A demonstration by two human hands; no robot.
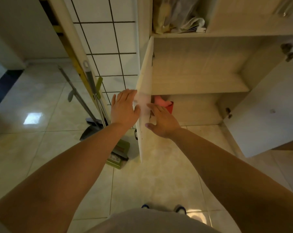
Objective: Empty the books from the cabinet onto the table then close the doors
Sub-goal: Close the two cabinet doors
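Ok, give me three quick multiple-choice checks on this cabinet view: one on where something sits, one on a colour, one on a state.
1. Where are the broom and dustpan?
A. Inside the cabinet
B. Against the tiled wall, left of the cabinet
C. On the middle shelf

2. What colour is the container on the cabinet's bottom level?
A. Red
B. Blue
C. Black

3. How do the cabinet doors stand?
A. Both shut
B. Only the right one open
C. Both open

Answers:
1 B, the broom and dustpan lean on the tiled wall, outside the left door.
2 A, the red container shows behind the right hand.
3 C, the left door stands edge-on between the left hand and right hand, and the right door swings outward.
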